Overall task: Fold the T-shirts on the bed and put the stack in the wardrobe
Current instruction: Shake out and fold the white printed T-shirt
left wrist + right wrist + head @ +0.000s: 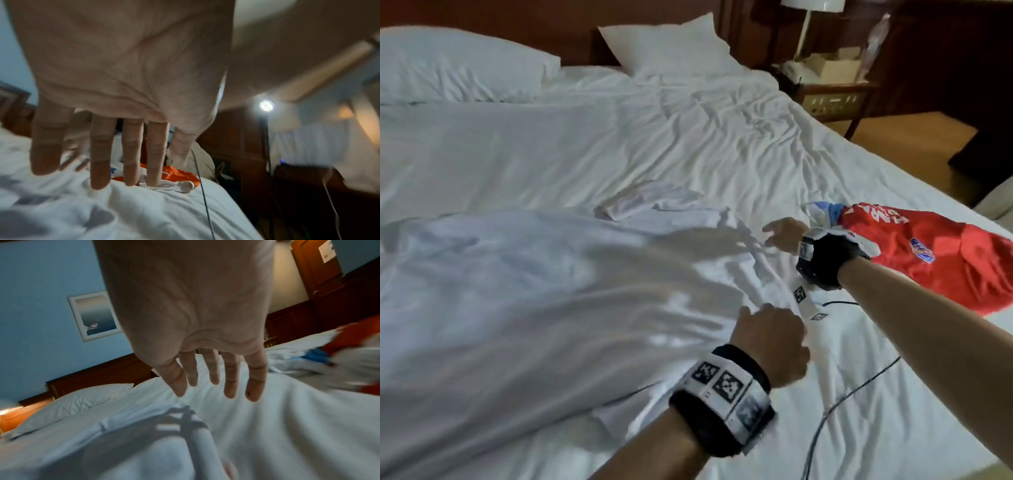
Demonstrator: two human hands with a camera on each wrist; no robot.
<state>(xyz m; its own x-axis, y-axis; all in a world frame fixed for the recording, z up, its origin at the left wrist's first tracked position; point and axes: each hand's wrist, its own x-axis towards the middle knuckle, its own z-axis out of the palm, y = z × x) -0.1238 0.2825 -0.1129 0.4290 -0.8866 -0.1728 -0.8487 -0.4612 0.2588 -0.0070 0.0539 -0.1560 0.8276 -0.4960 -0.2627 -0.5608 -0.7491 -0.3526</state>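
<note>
Wrist views: both hands (131, 68) seemingly empty.

Left hand (774, 342) reaches in from six o'clock, palm down, fingers (100, 154) straight and spread; right hand (786, 233) enters from four o'clock, palm down, fingers (230, 378) loosely extended, holding nothing.
</note>
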